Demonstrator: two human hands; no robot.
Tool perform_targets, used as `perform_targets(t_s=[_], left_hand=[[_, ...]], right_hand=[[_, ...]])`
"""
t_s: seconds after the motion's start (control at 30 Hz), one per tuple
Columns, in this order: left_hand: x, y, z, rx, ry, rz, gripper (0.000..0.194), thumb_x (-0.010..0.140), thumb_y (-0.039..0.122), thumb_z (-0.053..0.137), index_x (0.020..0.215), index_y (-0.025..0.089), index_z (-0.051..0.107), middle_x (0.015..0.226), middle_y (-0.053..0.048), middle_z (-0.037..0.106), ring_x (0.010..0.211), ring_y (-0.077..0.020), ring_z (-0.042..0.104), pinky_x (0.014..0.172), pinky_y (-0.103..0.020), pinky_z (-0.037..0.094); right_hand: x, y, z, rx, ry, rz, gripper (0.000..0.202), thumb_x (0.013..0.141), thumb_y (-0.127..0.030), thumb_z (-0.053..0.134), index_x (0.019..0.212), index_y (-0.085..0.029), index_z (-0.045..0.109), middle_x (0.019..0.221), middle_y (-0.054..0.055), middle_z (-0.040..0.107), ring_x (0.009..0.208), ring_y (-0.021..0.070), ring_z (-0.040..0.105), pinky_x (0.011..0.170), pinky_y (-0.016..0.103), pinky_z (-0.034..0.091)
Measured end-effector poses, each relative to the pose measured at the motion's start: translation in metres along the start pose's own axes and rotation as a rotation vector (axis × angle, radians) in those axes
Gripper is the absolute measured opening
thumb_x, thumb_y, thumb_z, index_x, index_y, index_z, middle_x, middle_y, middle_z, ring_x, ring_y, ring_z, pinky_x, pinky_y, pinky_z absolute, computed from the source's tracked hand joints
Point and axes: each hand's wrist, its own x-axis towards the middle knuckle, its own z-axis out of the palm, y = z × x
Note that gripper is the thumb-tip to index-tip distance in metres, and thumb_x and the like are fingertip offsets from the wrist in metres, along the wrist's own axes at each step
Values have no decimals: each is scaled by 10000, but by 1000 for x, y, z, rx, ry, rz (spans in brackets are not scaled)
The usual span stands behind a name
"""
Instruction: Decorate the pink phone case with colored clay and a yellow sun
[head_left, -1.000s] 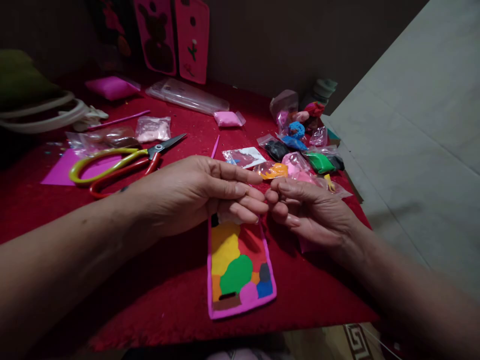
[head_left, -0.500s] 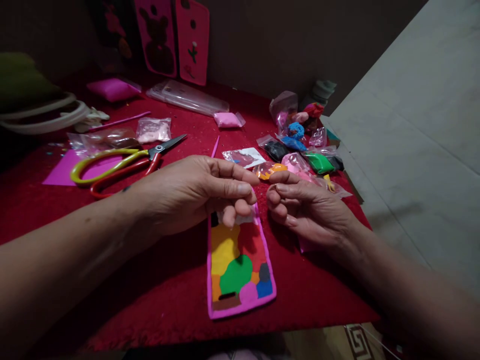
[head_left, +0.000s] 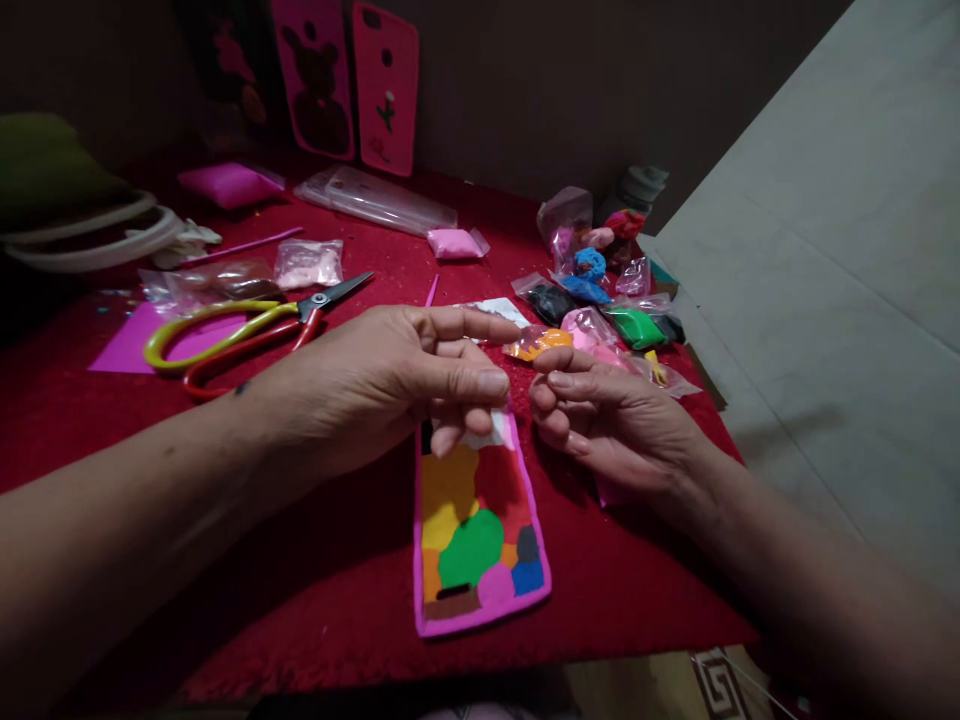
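A phone case (head_left: 471, 545) lies on the red cloth, its back covered in coloured clay patches with a pink rim. My left hand (head_left: 427, 375) hovers over its top end, hiding part of it. The thumb is pressed to the curled fingers while the index finger reaches right; whatever is in the pinch is too small to make out. My right hand (head_left: 615, 415) is just right of the case, thumb against the bent index finger, and I cannot make out anything between them. A small gap separates the two hands' fingertips.
Scissors (head_left: 319, 300) with yellow and red handles lie at left, on a pink sheet (head_left: 124, 340). Bags of coloured clay (head_left: 634, 325) crowd the right back. Clear cases (head_left: 382, 200) lie behind, and decorated cases (head_left: 386, 90) lean on the wall. A white-rimmed container (head_left: 112, 240) stands left.
My left index finger has straightened and lifted away from the thumb. My right hand has shifted very slightly left. The case and the other things stay where they were.
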Motion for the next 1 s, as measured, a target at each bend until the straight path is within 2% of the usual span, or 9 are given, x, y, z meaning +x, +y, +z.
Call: perform_targets(t_s=[0.13, 0.27, 0.43, 0.73, 0.9, 1.0], left_hand=[[0, 1, 0, 25, -24, -21, 470, 731, 51, 674, 1195, 106, 623, 644, -63, 696, 421, -105, 561, 396, -185, 416], [0, -2, 0, 11, -11, 8, 437, 685, 52, 715, 1110, 128, 649, 548, 12, 601, 419, -85, 507, 397, -179, 387], [1, -5, 0, 10, 18, 57, 344, 674, 62, 746, 998, 146, 666, 559, 27, 577, 440, -72, 496, 417, -177, 369], [0, -1, -2, 11, -62, 15, 455, 732, 78, 697, 1175, 122, 608, 549, -15, 659, 361, -85, 516, 379, -176, 361], [1, -5, -3, 19, -46, 88, 377, 667, 62, 749, 1025, 143, 660, 497, 51, 561, 398, -53, 469, 416, -162, 364], [2, -6, -3, 17, -44, 88, 359, 666, 68, 758, 1001, 154, 660, 506, 59, 548, 403, -44, 448, 422, -160, 361]], right_hand=[[0, 0, 0, -24, -22, 17, 155, 755, -48, 659, 867, -150, 689, 670, 13, 679, 514, 79, 615, 437, 140, 432], [0, -1, 0, -19, -8, 19, 160, 737, -50, 676, 868, -140, 691, 673, 17, 681, 513, 78, 616, 434, 140, 428], [-1, -2, -3, -10, 13, -3, 181, 739, -54, 687, 890, -155, 695, 680, 22, 690, 526, 75, 620, 441, 132, 419], [1, -1, -5, -6, -33, 10, 161, 766, -70, 668, 899, -159, 693, 683, 15, 681, 537, 83, 615, 432, 139, 427], [0, 0, -3, -10, -7, -1, 204, 733, -38, 669, 888, -164, 710, 671, 18, 685, 550, 88, 614, 448, 145, 439], [-1, 0, 0, -8, 7, 18, 165, 720, -47, 687, 841, -156, 712, 665, 15, 678, 532, 81, 607, 432, 142, 430]])
